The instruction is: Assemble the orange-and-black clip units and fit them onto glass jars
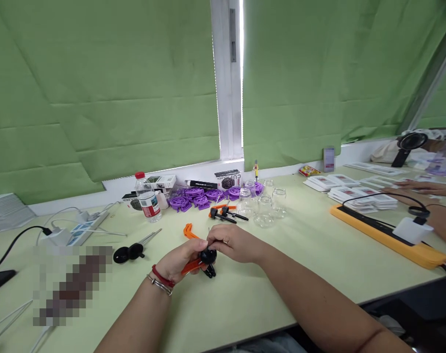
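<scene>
The left hand (pixel 184 257) is closed around a black-and-orange plastic assembly (pixel 208 255), held just above the pale yellow-green table (pixel 267 301) near its front edge. The assembly's flat orange bar (pixel 192 266) has its long axis running nearly crosswise, rising slightly from lower left toward the rounded black end at the right. That black end sits just past the left thumb's tip, with the orange bar lying below the thumb and across the curled fingers. A black piece (pixel 210 271) shows just below the rounded end; whether it is joined on is unclear.

The right hand (pixel 235 242) comes in from the right, its fingers bent and bunched over the rounded end's upper edge. Their tips are partly hidden, so I cannot tell whether they grip it. Beyond the left hand is a bent orange plastic strip (pixel 189 230).
</scene>
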`<state>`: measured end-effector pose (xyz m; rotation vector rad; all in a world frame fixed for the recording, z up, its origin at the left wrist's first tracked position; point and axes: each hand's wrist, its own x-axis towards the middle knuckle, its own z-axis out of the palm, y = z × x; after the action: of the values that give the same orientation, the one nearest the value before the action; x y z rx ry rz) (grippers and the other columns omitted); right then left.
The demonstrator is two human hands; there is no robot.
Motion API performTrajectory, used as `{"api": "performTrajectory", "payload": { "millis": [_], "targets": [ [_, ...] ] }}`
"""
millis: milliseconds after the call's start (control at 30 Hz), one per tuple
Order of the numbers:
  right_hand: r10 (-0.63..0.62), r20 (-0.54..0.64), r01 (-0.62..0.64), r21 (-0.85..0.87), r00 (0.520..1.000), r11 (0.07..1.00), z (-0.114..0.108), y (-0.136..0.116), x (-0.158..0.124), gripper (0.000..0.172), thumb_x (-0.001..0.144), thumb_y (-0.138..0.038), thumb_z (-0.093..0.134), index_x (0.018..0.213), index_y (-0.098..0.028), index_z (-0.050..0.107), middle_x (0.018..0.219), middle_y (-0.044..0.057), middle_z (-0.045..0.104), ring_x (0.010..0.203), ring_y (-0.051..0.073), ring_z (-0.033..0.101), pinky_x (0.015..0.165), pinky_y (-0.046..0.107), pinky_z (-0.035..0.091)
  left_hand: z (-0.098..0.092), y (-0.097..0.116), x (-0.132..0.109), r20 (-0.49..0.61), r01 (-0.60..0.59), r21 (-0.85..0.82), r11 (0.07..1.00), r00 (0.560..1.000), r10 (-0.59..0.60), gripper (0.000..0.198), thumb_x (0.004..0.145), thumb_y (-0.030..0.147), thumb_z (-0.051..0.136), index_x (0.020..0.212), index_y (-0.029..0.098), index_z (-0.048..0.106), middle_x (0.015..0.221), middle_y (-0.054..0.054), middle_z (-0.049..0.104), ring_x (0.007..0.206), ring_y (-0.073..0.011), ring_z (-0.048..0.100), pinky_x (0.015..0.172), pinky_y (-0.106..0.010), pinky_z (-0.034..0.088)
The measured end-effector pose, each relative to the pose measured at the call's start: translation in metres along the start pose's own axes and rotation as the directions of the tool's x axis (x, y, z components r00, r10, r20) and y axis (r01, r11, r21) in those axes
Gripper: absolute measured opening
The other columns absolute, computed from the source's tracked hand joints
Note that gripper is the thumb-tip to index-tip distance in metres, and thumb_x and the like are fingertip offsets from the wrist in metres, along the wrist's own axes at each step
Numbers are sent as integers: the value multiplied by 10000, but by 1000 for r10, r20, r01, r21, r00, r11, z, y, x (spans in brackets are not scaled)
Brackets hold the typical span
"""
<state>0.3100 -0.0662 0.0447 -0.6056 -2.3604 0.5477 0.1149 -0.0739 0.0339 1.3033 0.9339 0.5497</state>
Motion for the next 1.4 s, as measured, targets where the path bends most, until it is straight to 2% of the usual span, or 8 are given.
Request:
{"api": "performTrajectory", "payload": {
  "millis": [233, 567, 733, 1000, 1267, 1400],
  "targets": [
    [53, 92, -54, 10, 994, 998, -1, 6, 1, 136, 869, -156, 485, 876, -173, 620, 850, 38, 595, 791, 137, 548, 731, 242, 430, -1, -4, 5, 7, 65, 1, 998, 998, -65, 489, 627, 593, 559, 813, 141, 585, 734, -51, 603, 549, -103, 506, 415, -199, 224],
    [92, 58, -96, 66, 994, 993, 4, 15, 1, 85, 836, -198, 557, 867, -176, 633, 814, 20, 625, 758, 130, 559, 690, 225, 429, -6, -11, 8, 41, 58, -19, 998, 998, -57, 464, 670, 589, 545, 815, 151, 591, 718, -39, 601, 549, -101, 506, 404, -194, 217],
    [1, 32, -4, 76, 999, 997, 5, 14, 1, 121, 858, -202, 533, 856, -175, 651, 812, 32, 626, 760, 129, 570, 727, 230, 441, -3, -7, 6, 23, 69, -5, 998, 997, -69, 490, 636, 607, 549, 784, 141, 582, 694, -42, 587, 539, -101, 499, 402, -195, 217],
    [-123, -23, 123, -9, 992, 992, 10, 22, 1, 126, 857, -228, 562, 784, -161, 639, 758, 29, 621, 717, 124, 575, 681, 219, 451, 0, -6, 5, -9, 80, 14, 997, 997, -80, 511, 603, 624, 568, 771, 141, 571, 683, -42, 592, 540, -107, 494, 406, -205, 204],
    [-213, 1, 212, -100, 977, 972, 8, 20, 0, 146, 877, -230, 532, 783, -152, 613, 761, 40, 615, 696, 123, 569, 660, 219, 454, 1, -6, 6, 8, 38, 57, 998, 999, -39, 496, 616, 613, 584, 753, 137, 569, 660, -30, 562, 543, -107, 467, 417, -212, 194],
    [-216, 15, 217, -125, 976, 968, 5, 20, 1, 178, 901, -223, 489, 797, -146, 610, 779, 54, 621, 705, 120, 578, 666, 217, 461, 3, -2, 5, 23, 39, 88, 995, 999, -41, 502, 602, 626, 582, 724, 139, 562, 625, -28, 550, 532, -106, 448, 414, -216, 190]
  ]
}}
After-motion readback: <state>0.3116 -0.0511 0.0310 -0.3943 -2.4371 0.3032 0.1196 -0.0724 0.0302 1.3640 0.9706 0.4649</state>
